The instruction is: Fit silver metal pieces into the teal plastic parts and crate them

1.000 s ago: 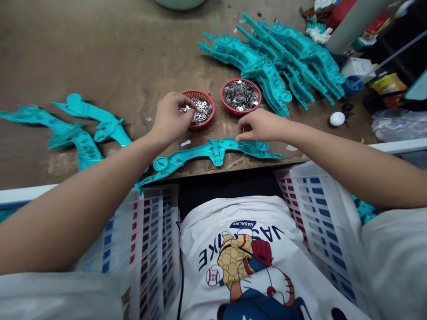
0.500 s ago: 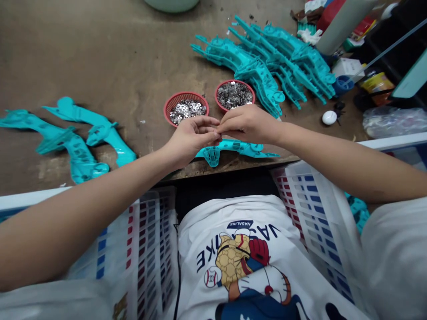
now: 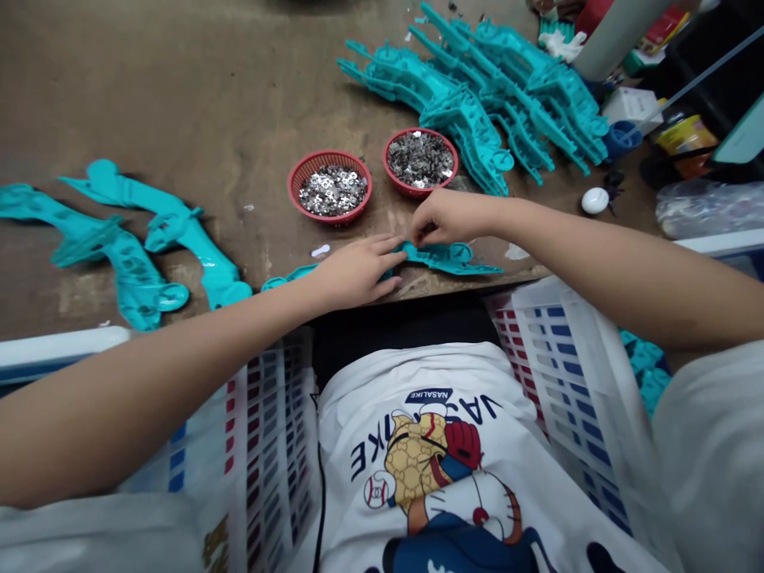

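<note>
A long turquoise plastic part lies along the table's front edge, its middle covered by my left hand. That hand rests on it with fingers stretched out and somewhat apart. Over the same part, right of centre, my right hand has its fingers curled into a pinch, tips down. What the pinch holds, if anything, is hidden. Just beyond stand two red baskets, a left basket and a right basket, both with small metal clips inside.
Several turquoise parts are stacked at the back right. Two more, a near part and a far part, lie at left. White plastic crates flank my lap. A white round object sits at right.
My hands, which met above the turquoise part, have separated and come down onto it. The left fingers have spread over the part; the right hand has moved slightly right.
</note>
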{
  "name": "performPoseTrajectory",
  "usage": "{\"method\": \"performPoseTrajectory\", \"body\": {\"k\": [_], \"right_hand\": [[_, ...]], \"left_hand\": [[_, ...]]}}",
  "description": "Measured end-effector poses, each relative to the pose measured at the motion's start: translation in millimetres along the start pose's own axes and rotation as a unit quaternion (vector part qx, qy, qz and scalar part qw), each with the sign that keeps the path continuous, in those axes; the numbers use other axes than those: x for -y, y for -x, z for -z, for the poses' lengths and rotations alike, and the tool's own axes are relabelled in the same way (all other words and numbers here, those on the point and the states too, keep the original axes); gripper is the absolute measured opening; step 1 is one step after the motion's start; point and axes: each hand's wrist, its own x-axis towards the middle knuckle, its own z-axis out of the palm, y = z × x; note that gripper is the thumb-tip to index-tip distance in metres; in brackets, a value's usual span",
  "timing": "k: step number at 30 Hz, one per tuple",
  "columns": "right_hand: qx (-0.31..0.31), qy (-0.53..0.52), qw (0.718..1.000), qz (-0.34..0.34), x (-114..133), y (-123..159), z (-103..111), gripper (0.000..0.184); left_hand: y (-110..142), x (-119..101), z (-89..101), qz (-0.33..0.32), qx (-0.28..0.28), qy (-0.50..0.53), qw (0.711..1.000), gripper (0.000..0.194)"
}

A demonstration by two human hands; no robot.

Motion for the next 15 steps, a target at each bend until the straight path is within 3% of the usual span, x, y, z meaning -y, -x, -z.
{"method": "performPoseTrajectory", "body": {"k": [5,9,12,15], "right_hand": [[-0.015,0.047,0.995,0.083,-11.8,-6.8,-10.3,0.028],[0.000,0.080,0.992,0.093,-8.4,-6.5,-5.8,0.031],[-0.024,0.116,0.992,0.044,-7.3,1.6,2.2,0.030],[-0.115,0.137,0.982,-0.059,-21.1,13.7,1.0,0.024]], "left_hand": [[-0.8,-2.1,4.9,0.000,0.021,-0.027,0.999,0.055],[-1.9,-3.2,8.1,0.002,0.031,-0.049,0.998,0.056],[-2.8,-3.9,13.9,0.014,0.049,-0.072,0.996,0.054],[-2.3,-5.6,24.1,0.030,0.080,-0.120,0.989,0.050]]}}
